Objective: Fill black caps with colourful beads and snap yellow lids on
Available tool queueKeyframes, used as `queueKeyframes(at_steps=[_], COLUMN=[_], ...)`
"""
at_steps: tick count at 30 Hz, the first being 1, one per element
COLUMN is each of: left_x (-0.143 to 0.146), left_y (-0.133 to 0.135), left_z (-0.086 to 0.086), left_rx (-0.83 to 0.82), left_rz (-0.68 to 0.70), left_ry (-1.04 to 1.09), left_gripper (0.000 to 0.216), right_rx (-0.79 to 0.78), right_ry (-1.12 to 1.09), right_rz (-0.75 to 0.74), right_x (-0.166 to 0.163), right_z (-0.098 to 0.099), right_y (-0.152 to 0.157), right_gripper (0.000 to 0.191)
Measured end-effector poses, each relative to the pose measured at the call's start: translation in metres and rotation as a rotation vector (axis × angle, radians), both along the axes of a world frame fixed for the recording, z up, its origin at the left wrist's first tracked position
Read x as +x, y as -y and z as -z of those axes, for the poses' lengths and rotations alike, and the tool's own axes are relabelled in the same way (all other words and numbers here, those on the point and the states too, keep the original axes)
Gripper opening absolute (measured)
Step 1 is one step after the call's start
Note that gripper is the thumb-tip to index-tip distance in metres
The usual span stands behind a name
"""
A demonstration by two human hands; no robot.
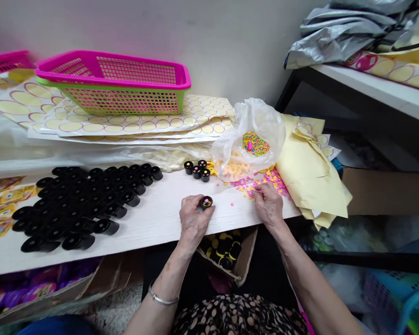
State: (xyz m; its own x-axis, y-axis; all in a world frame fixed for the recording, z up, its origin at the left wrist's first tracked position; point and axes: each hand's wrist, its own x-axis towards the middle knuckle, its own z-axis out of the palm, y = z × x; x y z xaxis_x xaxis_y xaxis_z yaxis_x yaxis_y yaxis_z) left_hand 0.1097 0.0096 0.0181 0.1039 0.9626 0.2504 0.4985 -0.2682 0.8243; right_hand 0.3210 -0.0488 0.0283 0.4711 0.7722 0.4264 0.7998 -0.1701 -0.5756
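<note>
My left hand (192, 217) is closed around a small black tube (206, 202) with coloured beads in its open end, near the white table's (153, 218) front edge. My right hand (268, 204) pinches at a scatter of pink and yellow beads (261, 182) on the table; what is between its fingertips is too small to make out. Behind the beads a clear plastic bag (252, 139) lies open, holding mixed coloured beads. Three upright black tubes (197, 169) stand left of the bag. Several empty black tubes (87, 200) lie on their sides in rows at the left.
A pink and green basket (115, 81) rests on sticker sheets (132, 122) at the back. Yellow backing paper (310, 174) hangs over the table's right edge. A cardboard box of filled tubes (226, 253) sits below the table. Black shelving (352, 93) stands to the right.
</note>
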Motion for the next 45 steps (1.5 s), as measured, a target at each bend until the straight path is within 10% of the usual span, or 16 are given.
queueKeyframes(at_steps=[18,26,35,41,45], left_x=[0.005,0.004,0.005,0.004,0.004], left_y=[-0.012,-0.006,-0.004,-0.004,-0.005], left_z=[0.006,0.001,0.001,0.005,0.006], left_rx=[0.010,-0.005,-0.004,0.007,0.006], left_rz=[0.043,0.065,0.075,0.106,0.120], left_ry=[-0.084,-0.071,-0.033,-0.020,-0.009], left_gripper=[0.032,0.032,0.029,0.029,0.031], right_rx=[-0.457,-0.268,-0.197,-0.049,-0.267], right_ry=[0.216,0.282,0.452,0.148,0.305], right_rz=[0.344,0.399,-0.308,-0.423,-0.677], right_x=[0.064,0.049,-0.032,-0.010,0.002], right_z=[-0.033,-0.037,-0.004,-0.009,-0.028], right_y=[-0.080,-0.050,0.032,0.029,0.016], right_gripper=[0.028,0.024,0.023,0.023,0.030])
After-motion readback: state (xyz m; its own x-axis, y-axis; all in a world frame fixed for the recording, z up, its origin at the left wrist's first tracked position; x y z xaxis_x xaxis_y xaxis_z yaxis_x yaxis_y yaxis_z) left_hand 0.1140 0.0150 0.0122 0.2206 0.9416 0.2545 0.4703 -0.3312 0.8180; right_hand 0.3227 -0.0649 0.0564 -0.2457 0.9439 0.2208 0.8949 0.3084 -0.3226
